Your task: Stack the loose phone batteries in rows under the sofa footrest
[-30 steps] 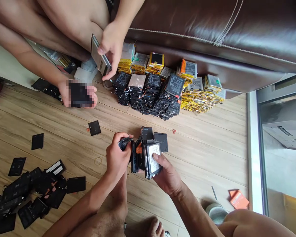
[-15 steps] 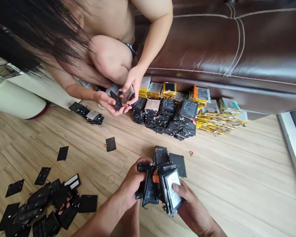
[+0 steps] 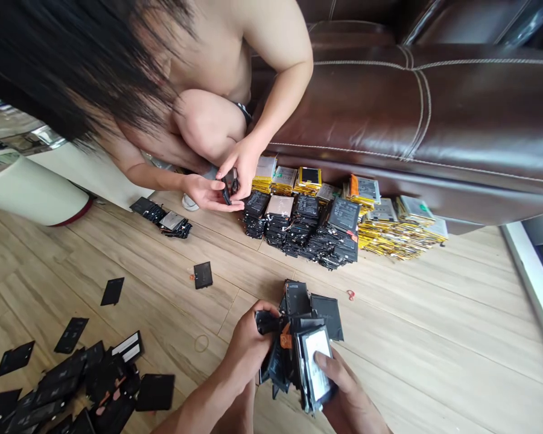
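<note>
My right hand (image 3: 350, 386) is closed around a thick stack of flat phone batteries, its thumb on the white-faced battery (image 3: 315, 367) at the front. Close beside it, my left hand (image 3: 248, 337) grips a few black batteries (image 3: 266, 322), tilted so they show partly edge-on. More black batteries (image 3: 271, 367) and an orange tab (image 3: 286, 340) sit between my two hands; which hand bears those I cannot tell. Just beyond, black batteries (image 3: 328, 314) lie on the floor, partly hidden by the held stack.
A person's hands (image 3: 242, 172) hold dark batteries. Before the brown sofa (image 3: 366, 108) stand stacks of black batteries (image 3: 305, 235) and yellow-edged ones (image 3: 393, 238). A loose heap (image 3: 108, 374) lies at lower left, a small stack (image 3: 174, 224) farther back. A pale cylindrical bin (image 3: 36, 187) stands left.
My left hand has turned, tilting its batteries up, while my right hand keeps its stack. The other person's batteries now appear edge-on. The whole view has shifted slightly.
</note>
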The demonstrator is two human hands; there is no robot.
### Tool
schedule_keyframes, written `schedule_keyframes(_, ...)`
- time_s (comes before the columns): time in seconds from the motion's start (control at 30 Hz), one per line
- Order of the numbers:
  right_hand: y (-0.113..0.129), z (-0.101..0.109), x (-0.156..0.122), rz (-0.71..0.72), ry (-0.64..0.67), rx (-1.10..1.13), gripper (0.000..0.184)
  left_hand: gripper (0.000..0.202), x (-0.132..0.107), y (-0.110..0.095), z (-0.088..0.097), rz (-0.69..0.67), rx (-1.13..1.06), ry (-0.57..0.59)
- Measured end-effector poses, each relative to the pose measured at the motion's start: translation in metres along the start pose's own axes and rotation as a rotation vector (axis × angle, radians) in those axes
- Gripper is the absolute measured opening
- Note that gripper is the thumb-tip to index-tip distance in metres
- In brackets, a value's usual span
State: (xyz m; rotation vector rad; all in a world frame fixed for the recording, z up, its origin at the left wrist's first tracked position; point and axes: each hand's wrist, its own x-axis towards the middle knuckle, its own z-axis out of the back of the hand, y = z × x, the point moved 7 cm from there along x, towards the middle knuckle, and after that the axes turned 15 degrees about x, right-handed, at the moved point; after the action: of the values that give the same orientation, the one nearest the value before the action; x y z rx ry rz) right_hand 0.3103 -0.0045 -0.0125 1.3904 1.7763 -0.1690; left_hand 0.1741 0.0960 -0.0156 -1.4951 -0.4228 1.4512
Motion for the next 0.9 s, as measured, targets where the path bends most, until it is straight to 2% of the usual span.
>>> schedule_keyframes(0.1, 0.001, 0.001, 0.0, 0.007, -0.018, 0.003, 0.059, 0.026, 0.007, 0.004, 0.002, -0.069, 0.093, -0.033)
schedule_keyframes(0.17, 0.004, -0.004, -0.001, 0.022, -0.001, -0.026, 0.061, 0.027, 0.009, 0.005, 0.002, -0.07, 0.1, -0.027)
schedule_keyframes(0.23, 0.005, -0.011, -0.002, 0.02, 0.026, -0.053, 0.061, 0.024, 0.008, 0.007, -0.001, 0.003, 0.019, 0.01)
schedule_keyframes(0.37, 0.005, -0.016, -0.003, -0.002, 0.072, -0.067, 0.058, 0.025, -0.005, 0.01, -0.013, 0.168, -0.28, 0.141)
schedule_keyframes(0.43, 0.004, -0.013, 0.0, -0.011, 0.113, -0.085, 0.059, 0.028, -0.011, 0.011, -0.017, 0.193, -0.375, 0.199)
schedule_keyframes(0.53, 0.003, -0.003, 0.004, -0.018, 0.183, -0.14, 0.06, 0.033, -0.014, 0.016, -0.017, 0.213, -0.399, 0.239)
schedule_keyframes(0.67, 0.007, 0.005, 0.006, -0.013, 0.249, -0.3, 0.066, 0.035, -0.012, 0.021, -0.013, 0.233, -0.372, 0.239)
schedule_keyframes(0.8, 0.017, -0.004, 0.003, 0.002, 0.268, -0.537, 0.071, 0.031, -0.009, 0.022, -0.013, 0.249, -0.336, 0.217)
schedule_keyframes(0.9, 0.021, -0.011, 0.002, 0.052, 0.234, -0.602, 0.071, 0.028, -0.005, 0.023, -0.01, 0.25, -0.317, 0.145)
